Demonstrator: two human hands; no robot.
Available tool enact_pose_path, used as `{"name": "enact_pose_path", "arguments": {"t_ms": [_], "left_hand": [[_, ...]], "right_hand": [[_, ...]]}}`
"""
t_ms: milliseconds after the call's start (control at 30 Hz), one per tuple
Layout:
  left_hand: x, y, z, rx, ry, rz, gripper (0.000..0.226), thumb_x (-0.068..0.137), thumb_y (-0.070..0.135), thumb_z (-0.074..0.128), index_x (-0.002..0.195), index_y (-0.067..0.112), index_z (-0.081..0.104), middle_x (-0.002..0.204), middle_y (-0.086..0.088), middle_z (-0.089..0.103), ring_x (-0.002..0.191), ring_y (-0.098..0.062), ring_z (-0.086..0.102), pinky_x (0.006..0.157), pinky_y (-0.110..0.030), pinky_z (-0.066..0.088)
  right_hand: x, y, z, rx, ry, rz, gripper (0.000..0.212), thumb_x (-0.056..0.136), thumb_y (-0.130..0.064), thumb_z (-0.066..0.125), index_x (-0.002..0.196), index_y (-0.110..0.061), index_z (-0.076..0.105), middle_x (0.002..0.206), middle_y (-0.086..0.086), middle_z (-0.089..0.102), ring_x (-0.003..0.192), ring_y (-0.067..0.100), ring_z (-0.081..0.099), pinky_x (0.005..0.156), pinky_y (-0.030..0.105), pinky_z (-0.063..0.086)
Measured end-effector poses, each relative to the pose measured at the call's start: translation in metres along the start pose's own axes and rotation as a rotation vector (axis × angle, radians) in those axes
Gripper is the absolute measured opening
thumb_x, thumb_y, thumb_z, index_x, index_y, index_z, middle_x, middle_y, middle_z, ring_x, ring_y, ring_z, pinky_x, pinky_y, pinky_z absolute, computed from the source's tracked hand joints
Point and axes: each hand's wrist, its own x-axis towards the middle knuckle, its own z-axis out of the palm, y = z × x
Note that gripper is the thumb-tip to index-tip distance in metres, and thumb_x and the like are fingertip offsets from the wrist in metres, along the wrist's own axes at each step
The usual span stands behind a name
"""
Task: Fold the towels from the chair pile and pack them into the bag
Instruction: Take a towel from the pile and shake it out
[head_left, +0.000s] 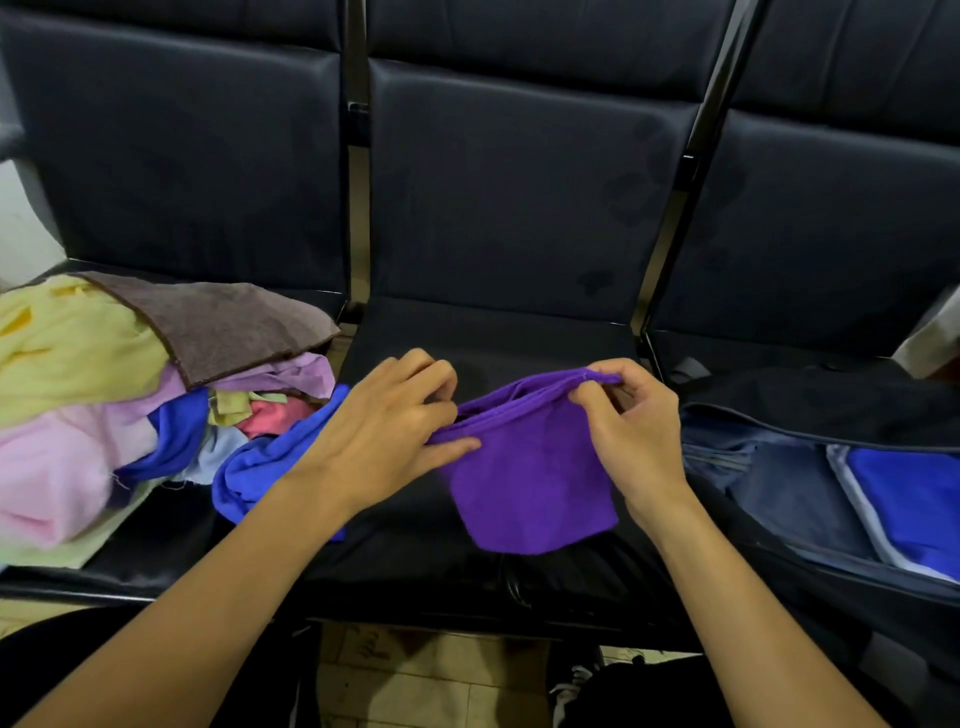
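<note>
A purple towel (530, 478) is folded over and hangs just above the middle black seat (467, 332). My left hand (384, 436) pinches its left top corner. My right hand (628, 421) pinches the right top corner, fingers curled over the edge. A pile of towels (104, 395) in yellow, brown, pink, lilac and blue lies on the left seat. An open dark bag (789, 467) sits on the right seat with a blue towel (914, 504) inside it.
A blue towel (249, 473) from the pile spills toward the middle seat under my left forearm. Metal frame bars (358, 208) separate the seats. Tiled floor (431, 680) and a shoe show below the seat's front edge.
</note>
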Motion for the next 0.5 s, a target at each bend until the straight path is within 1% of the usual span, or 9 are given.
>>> {"name": "enact_pose_path", "arguments": {"t_ms": [67, 133, 200, 267, 300, 367, 400, 433, 500], "left_hand": [[-0.004, -0.005, 0.005, -0.027, -0.030, -0.134, 0.037, 0.084, 0.049, 0.059, 0.072, 0.014, 0.068, 0.083, 0.001, 0.061, 0.076, -0.015, 0.055, 0.061, -0.029, 0.044], [-0.006, -0.009, 0.008, -0.120, -0.034, -0.271, 0.040, 0.084, 0.050, 0.057, 0.076, 0.013, 0.070, 0.081, 0.001, 0.066, 0.077, -0.017, 0.060, 0.064, -0.031, 0.049], [-0.006, -0.014, 0.008, -0.225, -0.014, -0.330, 0.042, 0.084, 0.051, 0.057, 0.077, 0.012, 0.071, 0.079, 0.001, 0.067, 0.079, -0.015, 0.060, 0.068, -0.036, 0.053], [-0.007, -0.019, 0.006, -0.255, 0.009, -0.238, 0.041, 0.085, 0.051, 0.056, 0.080, 0.013, 0.073, 0.081, 0.002, 0.066, 0.081, -0.009, 0.055, 0.067, -0.034, 0.054], [-0.007, -0.020, 0.004, -0.255, -0.001, -0.174, 0.036, 0.086, 0.046, 0.058, 0.083, 0.013, 0.074, 0.084, 0.002, 0.065, 0.083, -0.007, 0.052, 0.067, -0.034, 0.055], [-0.008, -0.018, 0.001, -0.248, -0.036, -0.077, 0.016, 0.084, 0.027, 0.072, 0.091, 0.013, 0.075, 0.089, 0.000, 0.062, 0.086, -0.006, 0.048, 0.064, -0.034, 0.055], [-0.009, -0.016, 0.001, -0.237, -0.044, -0.048, 0.016, 0.080, 0.015, 0.077, 0.096, 0.013, 0.075, 0.090, -0.001, 0.060, 0.085, -0.006, 0.047, 0.062, -0.034, 0.055], [-0.011, -0.013, 0.002, -0.228, -0.063, -0.033, 0.025, 0.077, 0.007, 0.078, 0.101, 0.013, 0.074, 0.091, -0.001, 0.059, 0.084, -0.006, 0.046, 0.059, -0.034, 0.054], [-0.013, -0.007, 0.005, -0.235, -0.133, -0.042, 0.041, 0.078, 0.001, 0.075, 0.116, 0.015, 0.069, 0.095, -0.001, 0.055, 0.082, -0.008, 0.048, 0.061, -0.034, 0.053]], "right_hand": [[-0.001, -0.003, -0.001, 0.011, -0.021, -0.025, 0.016, 0.089, -0.002, 0.065, 0.085, -0.017, 0.068, 0.080, -0.010, 0.069, 0.077, 0.001, 0.063, 0.067, 0.015, 0.050], [-0.001, -0.003, -0.002, 0.015, -0.049, -0.021, 0.017, 0.089, -0.002, 0.063, 0.084, -0.018, 0.067, 0.079, -0.011, 0.068, 0.077, 0.002, 0.063, 0.066, 0.015, 0.048], [-0.002, -0.003, -0.001, 0.015, -0.072, -0.011, 0.017, 0.090, -0.003, 0.062, 0.084, -0.018, 0.066, 0.080, -0.011, 0.067, 0.077, 0.003, 0.062, 0.064, 0.017, 0.047], [-0.001, -0.002, -0.002, 0.023, -0.066, -0.004, 0.016, 0.091, -0.003, 0.060, 0.085, -0.017, 0.066, 0.080, -0.011, 0.067, 0.076, 0.002, 0.061, 0.064, 0.018, 0.047], [-0.001, -0.003, -0.003, 0.027, -0.060, -0.003, 0.015, 0.092, -0.004, 0.060, 0.086, -0.017, 0.065, 0.080, -0.011, 0.066, 0.076, 0.001, 0.061, 0.063, 0.018, 0.047], [0.000, -0.003, -0.004, 0.042, -0.050, -0.006, 0.013, 0.092, -0.005, 0.060, 0.087, -0.016, 0.065, 0.079, -0.011, 0.066, 0.076, 0.001, 0.061, 0.062, 0.016, 0.047], [0.001, -0.003, -0.004, 0.051, -0.045, -0.007, 0.014, 0.092, -0.005, 0.060, 0.087, -0.016, 0.065, 0.078, -0.011, 0.065, 0.074, 0.002, 0.061, 0.062, 0.015, 0.046], [0.001, -0.003, -0.004, 0.057, -0.041, -0.007, 0.015, 0.092, -0.005, 0.060, 0.085, -0.017, 0.064, 0.075, -0.012, 0.065, 0.073, 0.001, 0.060, 0.061, 0.015, 0.045], [0.000, -0.004, -0.003, 0.052, -0.041, -0.005, 0.018, 0.092, -0.004, 0.060, 0.083, -0.019, 0.064, 0.073, -0.013, 0.063, 0.072, 0.003, 0.059, 0.061, 0.016, 0.044]]}}
